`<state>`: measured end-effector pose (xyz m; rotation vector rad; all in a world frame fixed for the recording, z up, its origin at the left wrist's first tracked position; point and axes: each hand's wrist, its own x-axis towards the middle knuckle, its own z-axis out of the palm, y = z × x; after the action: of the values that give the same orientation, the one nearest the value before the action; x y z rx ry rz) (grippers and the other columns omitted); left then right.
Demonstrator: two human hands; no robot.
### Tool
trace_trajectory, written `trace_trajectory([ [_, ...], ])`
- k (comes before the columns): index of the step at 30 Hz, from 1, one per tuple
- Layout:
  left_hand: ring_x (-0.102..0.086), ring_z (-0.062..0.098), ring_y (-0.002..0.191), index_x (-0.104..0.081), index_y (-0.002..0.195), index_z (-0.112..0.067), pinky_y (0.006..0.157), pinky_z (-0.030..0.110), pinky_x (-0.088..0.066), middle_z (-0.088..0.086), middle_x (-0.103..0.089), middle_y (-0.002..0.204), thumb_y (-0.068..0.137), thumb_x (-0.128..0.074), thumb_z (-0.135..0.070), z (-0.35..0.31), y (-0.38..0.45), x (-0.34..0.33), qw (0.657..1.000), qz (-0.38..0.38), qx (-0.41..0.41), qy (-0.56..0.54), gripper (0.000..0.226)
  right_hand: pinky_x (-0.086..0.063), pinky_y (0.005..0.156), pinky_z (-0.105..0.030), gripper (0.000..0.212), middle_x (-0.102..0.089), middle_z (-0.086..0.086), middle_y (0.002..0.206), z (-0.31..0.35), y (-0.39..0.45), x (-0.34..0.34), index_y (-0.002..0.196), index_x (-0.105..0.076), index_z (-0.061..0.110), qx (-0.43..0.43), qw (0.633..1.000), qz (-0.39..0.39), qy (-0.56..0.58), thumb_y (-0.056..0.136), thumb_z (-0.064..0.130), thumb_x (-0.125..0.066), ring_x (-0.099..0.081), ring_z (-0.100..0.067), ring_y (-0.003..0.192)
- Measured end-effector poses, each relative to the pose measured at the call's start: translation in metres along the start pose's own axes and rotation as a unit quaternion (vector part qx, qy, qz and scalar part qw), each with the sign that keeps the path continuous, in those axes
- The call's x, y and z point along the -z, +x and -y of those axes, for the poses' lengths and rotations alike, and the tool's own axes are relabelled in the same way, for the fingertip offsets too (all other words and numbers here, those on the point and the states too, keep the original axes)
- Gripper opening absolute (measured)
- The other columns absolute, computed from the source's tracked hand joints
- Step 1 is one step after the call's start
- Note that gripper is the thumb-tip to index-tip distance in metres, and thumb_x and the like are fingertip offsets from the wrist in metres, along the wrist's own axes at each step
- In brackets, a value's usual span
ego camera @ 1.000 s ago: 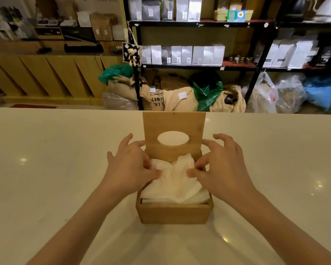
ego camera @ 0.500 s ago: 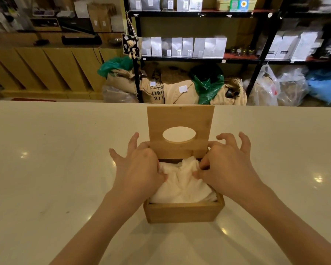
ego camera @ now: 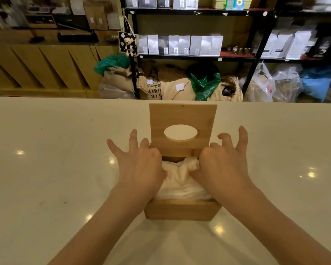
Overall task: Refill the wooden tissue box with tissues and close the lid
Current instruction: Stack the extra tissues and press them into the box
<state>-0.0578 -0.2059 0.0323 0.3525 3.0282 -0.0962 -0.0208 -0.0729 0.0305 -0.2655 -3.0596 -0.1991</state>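
A wooden tissue box stands on the pale counter in front of me. Its hinged lid, with an oval hole, stands upright at the far side. White tissues fill the box and bulge up in the middle. My left hand presses on the left part of the tissues, thumb and forefinger pinching them, the other fingers spread past the box's left rim. My right hand pinches the raised top tissue at the right, its outer fingers lifted and spread.
The wide glossy counter runs to both sides of the box. Behind its far edge stand black shelves with white pouches, sacks and plastic bags on the floor, and a wooden cabinet at the left.
Both hands have slid farther back over the tissues toward the lid's hinge, and their outer fingers have spread wider. The tissue pile sits lower. The view has shifted closer.
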Motion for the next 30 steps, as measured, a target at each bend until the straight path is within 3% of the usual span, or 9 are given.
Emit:
trace_trajectory([
  [3,-0.006,0.028,0.144,-0.062,0.096,-0.025,0.108,0.066,-0.001,0.002,-0.043,0.142,0.083,-0.055,-0.045,0.002,-0.008,-0.001,0.999,-0.047,0.012,-0.012,0.025,0.02,0.1,-0.052,0.019,-0.061,0.0,0.11,-0.001,-0.007,-0.001,0.087,-0.063,0.023,0.002,0.999,-0.038,0.011,0.082,0.039,-0.054,-0.028,-0.031,0.133],
  [7,-0.008,0.021,0.145,-0.055,0.083,-0.035,0.112,0.06,-0.003,-0.002,-0.038,0.147,0.082,-0.056,-0.045,0.014,-0.018,0.001,0.985,-0.09,-0.014,-0.144,0.011,0.007,0.11,-0.047,0.016,-0.057,0.012,0.093,-0.016,-0.011,0.0,0.076,-0.048,0.031,0.004,0.975,-0.029,0.219,0.079,0.04,-0.06,-0.035,-0.019,0.13],
  [8,-0.003,0.019,0.145,-0.061,0.085,-0.037,0.112,0.059,-0.002,-0.001,-0.032,0.151,0.082,-0.057,-0.046,0.015,-0.019,0.003,0.981,-0.076,-0.024,-0.179,0.01,0.004,0.111,-0.046,0.012,-0.06,0.012,0.097,-0.019,-0.01,0.002,0.075,-0.052,0.034,0.007,0.962,-0.017,0.272,0.08,0.039,-0.061,-0.034,-0.017,0.131],
  [10,0.009,0.019,0.145,-0.066,0.096,-0.04,0.112,0.059,0.004,0.0,-0.019,0.156,0.079,-0.056,-0.051,0.016,-0.021,0.005,0.984,-0.025,-0.051,-0.171,0.022,0.002,0.112,-0.047,0.004,-0.059,0.006,0.122,-0.025,-0.01,0.004,0.082,-0.063,0.04,0.015,0.949,0.037,0.311,0.082,0.039,-0.059,-0.025,-0.018,0.137],
  [12,0.021,0.023,0.142,-0.059,0.112,-0.045,0.109,0.063,0.008,0.001,-0.005,0.158,0.076,-0.054,-0.059,0.017,-0.018,0.004,0.993,0.021,-0.076,-0.093,0.039,0.006,0.112,-0.05,0.02,-0.039,0.004,0.146,-0.028,-0.01,0.0,0.102,-0.063,0.044,0.045,0.957,0.1,0.267,0.083,0.043,-0.056,-0.011,-0.022,0.143],
  [16,0.031,0.03,0.138,-0.042,0.128,-0.048,0.103,0.067,0.016,0.003,0.009,0.158,0.072,-0.053,-0.065,0.018,-0.011,0.0,0.995,0.065,-0.076,-0.028,0.059,0.014,0.11,-0.055,0.044,-0.026,0.005,0.151,-0.03,-0.008,-0.002,0.124,-0.046,0.049,0.08,0.961,0.162,0.209,0.082,0.047,-0.054,0.002,-0.026,0.144],
  [22,0.03,0.034,0.138,-0.042,0.13,-0.043,0.099,0.069,0.02,0.007,0.005,0.158,0.071,-0.063,-0.057,0.015,-0.007,0.0,0.994,0.061,-0.091,0.031,0.064,0.017,0.108,-0.058,0.06,-0.041,-0.003,0.14,-0.029,-0.004,0.007,0.133,-0.04,0.039,0.092,0.966,0.212,0.113,0.077,0.038,-0.06,-0.004,-0.03,0.143],
  [26,0.028,0.035,0.138,-0.045,0.129,-0.041,0.1,0.069,0.02,0.008,0.002,0.158,0.071,-0.064,-0.054,0.011,-0.004,0.0,0.993,0.064,-0.087,0.053,0.062,0.017,0.106,-0.062,0.053,-0.054,-0.002,0.123,-0.02,-0.004,0.007,0.126,-0.05,0.03,0.083,0.975,0.201,0.043,0.075,0.03,-0.062,-0.017,-0.033,0.138],
  [30,0.028,0.035,0.138,-0.042,0.13,-0.044,0.098,0.069,0.021,0.007,0.002,0.158,0.071,-0.064,-0.057,0.01,0.0,-0.001,0.992,0.088,-0.076,0.047,0.064,0.018,0.104,-0.064,0.044,-0.056,-0.004,0.12,-0.012,-0.003,0.005,0.121,-0.054,0.028,0.075,0.982,0.171,-0.012,0.078,0.026,-0.061,-0.022,-0.035,0.135],
])
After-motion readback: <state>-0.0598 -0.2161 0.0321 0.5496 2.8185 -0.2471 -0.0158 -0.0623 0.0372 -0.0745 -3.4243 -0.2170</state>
